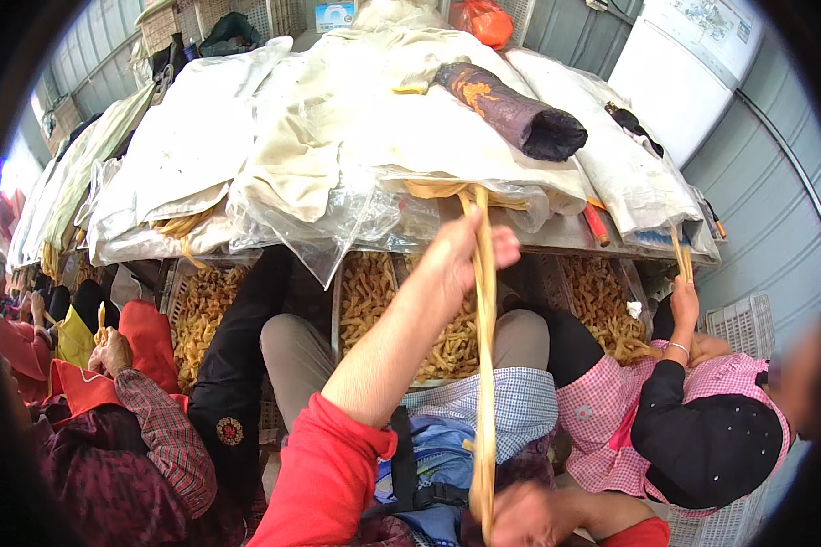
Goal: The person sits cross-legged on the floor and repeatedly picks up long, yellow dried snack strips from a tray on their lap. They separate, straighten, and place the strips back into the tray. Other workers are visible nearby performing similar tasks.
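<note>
A long bundle of pale yellow, ribbon-like strands (486, 328) hangs from under the cloth at the table's front edge down to my lap. My left hand (475, 249) is at its upper part, the palm against the strands and the fingers apart. Low in the view, my right hand (520, 516) is blurred beside the bundle's lower end; whether it grips the strands is unclear. More yellow strands (438, 188) stick out from beneath the white cloth (451, 137). Below the table, crates hold many knotted yellow-brown pieces (366, 290).
Co-workers sit at my left (123, 437) and right (705, 437), handling similar strands. A dark sleeve cover (506, 113) lies on the cloth; a red-handled tool (595, 225) is at the table edge. Clear plastic sheeting (315, 239) hangs over the front.
</note>
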`<state>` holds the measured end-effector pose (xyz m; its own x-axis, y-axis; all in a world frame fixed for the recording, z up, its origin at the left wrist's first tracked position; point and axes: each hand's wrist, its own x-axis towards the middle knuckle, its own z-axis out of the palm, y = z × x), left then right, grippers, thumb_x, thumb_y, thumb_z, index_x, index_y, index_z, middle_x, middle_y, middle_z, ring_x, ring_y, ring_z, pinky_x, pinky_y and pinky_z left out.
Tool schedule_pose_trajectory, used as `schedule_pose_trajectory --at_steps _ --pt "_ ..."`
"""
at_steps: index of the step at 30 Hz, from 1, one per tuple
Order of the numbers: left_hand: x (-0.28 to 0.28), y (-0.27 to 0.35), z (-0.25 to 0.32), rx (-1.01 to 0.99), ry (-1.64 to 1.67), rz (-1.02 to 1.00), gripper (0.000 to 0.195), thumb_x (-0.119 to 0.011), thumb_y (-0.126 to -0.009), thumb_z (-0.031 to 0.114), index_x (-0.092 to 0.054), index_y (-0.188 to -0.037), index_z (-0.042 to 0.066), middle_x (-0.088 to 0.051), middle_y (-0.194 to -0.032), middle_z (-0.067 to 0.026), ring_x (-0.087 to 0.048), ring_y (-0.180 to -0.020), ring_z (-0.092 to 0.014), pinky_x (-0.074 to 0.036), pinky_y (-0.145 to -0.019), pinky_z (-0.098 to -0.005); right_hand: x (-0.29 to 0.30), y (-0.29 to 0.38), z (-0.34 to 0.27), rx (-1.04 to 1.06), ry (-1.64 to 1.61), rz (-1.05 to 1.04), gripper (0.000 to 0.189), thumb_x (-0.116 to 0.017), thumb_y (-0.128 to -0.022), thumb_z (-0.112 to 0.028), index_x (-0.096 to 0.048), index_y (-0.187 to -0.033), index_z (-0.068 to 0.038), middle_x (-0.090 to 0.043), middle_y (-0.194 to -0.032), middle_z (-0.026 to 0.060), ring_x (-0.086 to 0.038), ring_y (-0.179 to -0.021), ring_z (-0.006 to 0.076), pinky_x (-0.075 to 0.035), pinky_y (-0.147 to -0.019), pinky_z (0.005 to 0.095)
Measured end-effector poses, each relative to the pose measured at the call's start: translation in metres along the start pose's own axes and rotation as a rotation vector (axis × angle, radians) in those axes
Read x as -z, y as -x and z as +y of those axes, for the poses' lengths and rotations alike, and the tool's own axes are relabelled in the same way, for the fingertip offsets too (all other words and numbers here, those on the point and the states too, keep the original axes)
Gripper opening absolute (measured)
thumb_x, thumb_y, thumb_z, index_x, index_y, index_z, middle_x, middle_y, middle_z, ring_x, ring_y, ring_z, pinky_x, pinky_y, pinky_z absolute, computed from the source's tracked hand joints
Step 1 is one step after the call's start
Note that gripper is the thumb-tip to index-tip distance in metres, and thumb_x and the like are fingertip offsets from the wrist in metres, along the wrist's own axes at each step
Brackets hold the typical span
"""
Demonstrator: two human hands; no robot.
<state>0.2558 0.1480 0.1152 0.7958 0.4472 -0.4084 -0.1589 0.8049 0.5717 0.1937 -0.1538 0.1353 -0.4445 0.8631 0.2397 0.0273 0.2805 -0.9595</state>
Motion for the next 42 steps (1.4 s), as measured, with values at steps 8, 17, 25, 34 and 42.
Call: schedule_pose_trajectory --at_steps 8,17,25,34,42 --pt "0.111 0.113 -0.027 -0.64 -1.214 0.107 0.014 -0.049 -0.097 0.012 -0.052 -0.087 0.003 -0.054 -0.064 -0.0045 -0.053 -0.056 -0.015 -0.044 -0.049 -0.0311 0.098 -0.057 0.026 -0.085 0.625 0.465 0.017 -0.063 -0.081 0.001 -0.064 -0.097 -0.005 -0.067 -0.093 0.0109 -0.064 -0.077 0.0284 -0.053 -0.07 0.0366" --pt "0.109 0.262 -0.031 -0.489 -1.09 -0.567 0.011 -0.066 -0.087 0.009 -0.068 -0.095 0.002 -0.065 -0.075 -0.0154 -0.067 -0.065 -0.03 -0.054 -0.059 -0.0381 0.186 -0.111 0.084 0.176 1.253 0.31 0.005 -0.069 -0.074 -0.016 -0.066 -0.076 -0.012 -0.06 -0.068 0.0015 -0.062 -0.071 0.0197 -0.051 -0.076 0.0362" --pt "0.147 0.198 -0.029 -0.594 -2.21 0.126 0.048 -0.075 -0.071 0.02 -0.062 -0.114 0.004 -0.061 -0.115 -0.0174 -0.06 -0.098 -0.038 -0.048 -0.085 -0.047 0.218 -0.006 -0.017 -0.574 1.191 1.01 0.005 -0.058 -0.084 -0.001 -0.059 -0.081 -0.004 -0.059 -0.069 0.0087 -0.06 -0.064 0.018 -0.048 -0.061 0.0313" --pt "0.12 0.177 -0.069 -0.376 -1.167 -0.279 0.038 -0.067 -0.088 0.019 -0.057 -0.121 0.004 -0.069 -0.094 -0.0188 -0.069 -0.085 -0.035 -0.055 -0.074 -0.0412 0.127 -0.074 0.043 -0.501 0.603 -0.133 0.016 -0.063 -0.086 -0.023 -0.062 -0.083 -0.007 -0.064 -0.073 0.0147 -0.064 -0.068 0.0356 -0.049 -0.059 0.0442" --pt "0.153 0.178 -0.036 -0.26 -1.574 -0.135 0.015 -0.062 -0.089 0.016 -0.065 -0.097 0.004 -0.066 -0.081 -0.0157 -0.067 -0.079 -0.035 -0.052 -0.067 -0.0417 0.122 -0.046 0.084 -0.56 0.304 0.04 0.02 -0.056 -0.096 -0.021 -0.065 -0.093 -0.004 -0.067 -0.08 0.0128 -0.065 -0.071 0.0287 -0.05 -0.064 0.0371"
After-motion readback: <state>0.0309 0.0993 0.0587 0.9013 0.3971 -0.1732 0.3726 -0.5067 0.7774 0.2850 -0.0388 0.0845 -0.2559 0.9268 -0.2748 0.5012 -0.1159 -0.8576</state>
